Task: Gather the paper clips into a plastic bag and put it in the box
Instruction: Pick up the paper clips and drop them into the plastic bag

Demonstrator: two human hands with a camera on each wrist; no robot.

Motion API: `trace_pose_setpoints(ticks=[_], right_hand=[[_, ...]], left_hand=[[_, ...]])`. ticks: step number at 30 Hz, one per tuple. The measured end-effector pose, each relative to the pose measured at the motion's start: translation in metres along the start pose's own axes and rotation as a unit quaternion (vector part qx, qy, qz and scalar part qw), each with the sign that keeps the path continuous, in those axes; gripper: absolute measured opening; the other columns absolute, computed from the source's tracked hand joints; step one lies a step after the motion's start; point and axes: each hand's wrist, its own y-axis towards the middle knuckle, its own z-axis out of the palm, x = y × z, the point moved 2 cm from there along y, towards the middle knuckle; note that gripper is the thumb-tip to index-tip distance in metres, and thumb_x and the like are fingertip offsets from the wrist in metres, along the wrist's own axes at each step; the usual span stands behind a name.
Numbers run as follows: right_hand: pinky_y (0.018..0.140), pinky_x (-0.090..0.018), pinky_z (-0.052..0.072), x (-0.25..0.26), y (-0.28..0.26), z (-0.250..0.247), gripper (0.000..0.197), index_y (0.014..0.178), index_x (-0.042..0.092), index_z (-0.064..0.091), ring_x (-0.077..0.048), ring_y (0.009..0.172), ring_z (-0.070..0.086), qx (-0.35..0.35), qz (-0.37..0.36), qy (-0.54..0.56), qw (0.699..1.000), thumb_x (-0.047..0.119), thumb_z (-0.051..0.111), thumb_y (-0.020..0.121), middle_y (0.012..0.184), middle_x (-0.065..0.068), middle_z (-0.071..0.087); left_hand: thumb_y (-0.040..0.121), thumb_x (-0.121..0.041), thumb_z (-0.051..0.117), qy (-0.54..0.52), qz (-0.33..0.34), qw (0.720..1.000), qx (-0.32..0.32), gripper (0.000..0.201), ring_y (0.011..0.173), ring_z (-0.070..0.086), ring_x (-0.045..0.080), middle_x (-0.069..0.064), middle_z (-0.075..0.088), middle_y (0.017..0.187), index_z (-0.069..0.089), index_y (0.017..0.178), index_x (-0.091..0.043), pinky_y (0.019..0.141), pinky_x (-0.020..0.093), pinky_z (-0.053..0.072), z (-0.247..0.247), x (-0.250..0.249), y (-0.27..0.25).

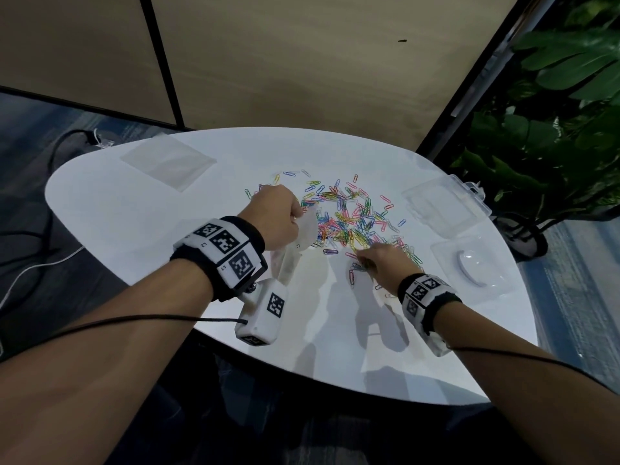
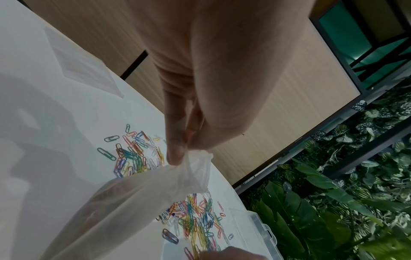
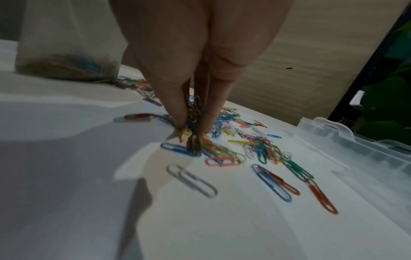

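Observation:
Coloured paper clips [image 1: 349,216] lie scattered over the middle of the white table [image 1: 134,229]. My left hand [image 1: 278,218] pinches the rim of a clear plastic bag [image 1: 302,243], which hangs to the table and holds some clips at its bottom [image 3: 66,67]. In the left wrist view the thumb and finger [image 2: 177,153] pinch the bag's edge [image 2: 195,168]. My right hand [image 1: 379,260] is at the near edge of the pile, its fingertips [image 3: 180,116] pinching a bunch of clips [image 3: 193,123] against the table. The clear plastic box [image 1: 446,204] stands open at the right.
A flat spare plastic bag [image 1: 167,162] lies at the table's far left. A clear lid or tray with a white oval [image 1: 473,266] sits at the right near edge. A leafy plant [image 1: 553,112] stands beyond the right side. Cables run over the floor at left.

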Motion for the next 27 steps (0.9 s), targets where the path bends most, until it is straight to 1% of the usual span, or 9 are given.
trace_pose_setpoints(ticks=[4, 6, 9, 13, 17, 20, 22, 24, 27], right_hand=[[0.08, -0.022, 0.054, -0.018, 0.009, -0.019, 0.027, 0.108, 0.018, 0.074, -0.017, 0.078, 0.068, -0.05, 0.207, 0.205, 0.955, 0.008, 0.07, 0.083, 0.088, -0.004, 0.074], [0.083, -0.029, 0.058, -0.025, 0.009, -0.029, 0.029, 0.105, 0.013, 0.074, -0.018, 0.076, 0.073, -0.053, 0.273, 0.417, 0.865, 0.005, 0.078, 0.078, 0.076, -0.004, 0.074], [0.084, -0.031, 0.06, -0.007, 0.009, -0.055, 0.039, 0.12, -0.002, 0.063, -0.028, 0.088, 0.074, -0.048, 0.24, 0.694, 0.677, -0.007, 0.07, 0.082, 0.092, -0.018, 0.074], [0.08, -0.024, 0.059, 0.048, 0.008, -0.089, 0.026, 0.113, 0.0, 0.062, -0.025, 0.092, 0.073, 0.012, 0.146, 0.782, 0.606, -0.008, 0.062, 0.088, 0.1, -0.018, 0.073], [0.075, -0.027, 0.06, 0.087, 0.009, -0.075, 0.013, 0.092, -0.003, 0.067, -0.025, 0.073, 0.073, 0.035, 0.141, 0.721, 0.678, -0.009, 0.069, 0.082, 0.084, -0.017, 0.072], [0.079, -0.036, 0.061, 0.094, 0.016, -0.057, 0.006, 0.082, 0.005, 0.074, -0.026, 0.074, 0.074, -0.003, 0.147, 0.57, 0.808, 0.0, 0.076, 0.079, 0.08, -0.015, 0.074], [0.075, -0.03, 0.058, 0.096, 0.02, -0.054, 0.01, 0.088, 0.011, 0.078, -0.018, 0.075, 0.071, -0.023, 0.134, 0.457, 0.879, 0.009, 0.077, 0.078, 0.082, -0.008, 0.075], [0.073, -0.025, 0.053, 0.1, 0.021, -0.057, 0.021, 0.098, 0.012, 0.078, -0.015, 0.081, 0.068, -0.012, 0.125, 0.406, 0.905, 0.011, 0.076, 0.077, 0.089, -0.004, 0.075], [0.088, -0.028, 0.055, 0.101, 0.02, -0.066, 0.033, 0.111, 0.012, 0.074, -0.015, 0.096, 0.07, 0.002, 0.111, 0.369, 0.923, 0.009, 0.074, 0.079, 0.104, -0.002, 0.075]], left_hand=[[0.085, 0.001, 0.055, 0.003, 0.005, 1.0, 0.007, 0.034, 0.104, 0.061, 0.02, 0.007, 0.071, 0.109, 0.073, 0.113, -0.008, 0.085, 0.022, 0.045, 0.001, -0.002, 0.001], [0.086, 0.0, 0.056, 0.004, 0.007, 1.0, 0.008, 0.034, 0.104, 0.063, 0.02, 0.007, 0.071, 0.11, 0.073, 0.114, -0.008, 0.085, 0.022, 0.046, 0.003, -0.004, 0.001], [0.086, 0.0, 0.057, 0.003, 0.009, 1.0, 0.013, 0.034, 0.108, 0.065, 0.022, 0.006, 0.071, 0.111, 0.073, 0.114, -0.008, 0.088, 0.023, 0.049, 0.007, -0.007, 0.002], [0.085, -0.001, 0.058, -0.012, 0.007, 1.0, 0.012, 0.03, 0.105, 0.066, 0.022, 0.007, 0.072, 0.108, 0.074, 0.109, -0.007, 0.091, 0.028, 0.052, 0.011, -0.01, 0.003], [0.084, -0.004, 0.061, -0.019, 0.011, 1.0, 0.022, 0.021, 0.08, 0.064, 0.019, 0.006, 0.071, 0.085, 0.077, 0.095, -0.01, 0.075, 0.023, 0.049, 0.017, -0.013, 0.001], [0.084, -0.008, 0.065, -0.014, 0.015, 0.999, 0.024, 0.015, 0.076, 0.063, 0.021, 0.006, 0.07, 0.079, 0.079, 0.09, -0.01, 0.068, 0.025, 0.048, 0.02, -0.013, 0.0], [0.083, -0.005, 0.065, -0.018, 0.019, 0.999, 0.021, 0.016, 0.08, 0.068, 0.027, 0.009, 0.072, 0.078, 0.079, 0.089, -0.008, 0.071, 0.033, 0.056, 0.019, -0.012, 0.0], [0.083, -0.006, 0.064, -0.018, 0.015, 1.0, 0.011, 0.017, 0.08, 0.068, 0.025, 0.007, 0.072, 0.079, 0.079, 0.09, -0.009, 0.072, 0.03, 0.055, 0.019, -0.009, 0.003], [0.081, -0.007, 0.065, -0.014, 0.002, 1.0, 0.004, 0.016, 0.077, 0.064, 0.021, -0.001, 0.065, 0.077, 0.078, 0.089, -0.013, 0.067, 0.023, 0.046, 0.021, -0.004, 0.008]])
